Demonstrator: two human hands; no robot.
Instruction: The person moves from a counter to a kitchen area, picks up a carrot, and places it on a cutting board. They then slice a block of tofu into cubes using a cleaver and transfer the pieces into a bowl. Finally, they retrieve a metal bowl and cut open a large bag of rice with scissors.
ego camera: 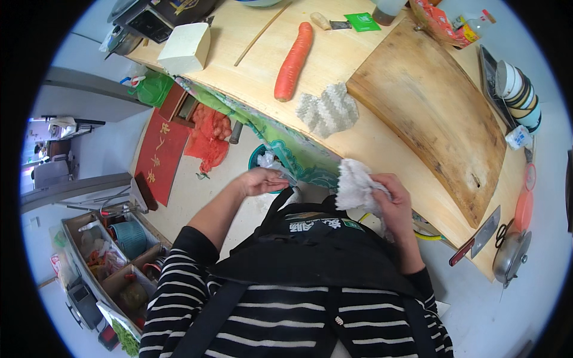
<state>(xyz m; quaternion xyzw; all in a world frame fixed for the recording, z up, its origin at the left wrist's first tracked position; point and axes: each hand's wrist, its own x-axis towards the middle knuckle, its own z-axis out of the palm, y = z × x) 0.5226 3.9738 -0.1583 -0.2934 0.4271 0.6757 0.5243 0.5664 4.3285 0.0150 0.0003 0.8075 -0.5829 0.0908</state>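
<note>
My right hand [392,197] grips a crumpled white textured cloth [353,183] beside the front edge of the wooden table. To its left, my left hand [264,182] is held in the air with fingers loosely extended, and I see nothing in it. Below and behind that hand stands a teal bin [254,157] with a clear plastic bag [270,160] in it. A second cloth, grey and white striped [329,109], lies on the table against the corner of a thick wooden cutting board [429,112]. Behind it rests a whole carrot [294,62].
A cleaver [485,232] lies at the table's right end, its red handle past the edge, near scissors [504,232] and a metal lid [512,256]. Stacked bowls [519,94] stand far right. Ginger [320,20], a stick [262,35] and a white block [186,48] sit further back.
</note>
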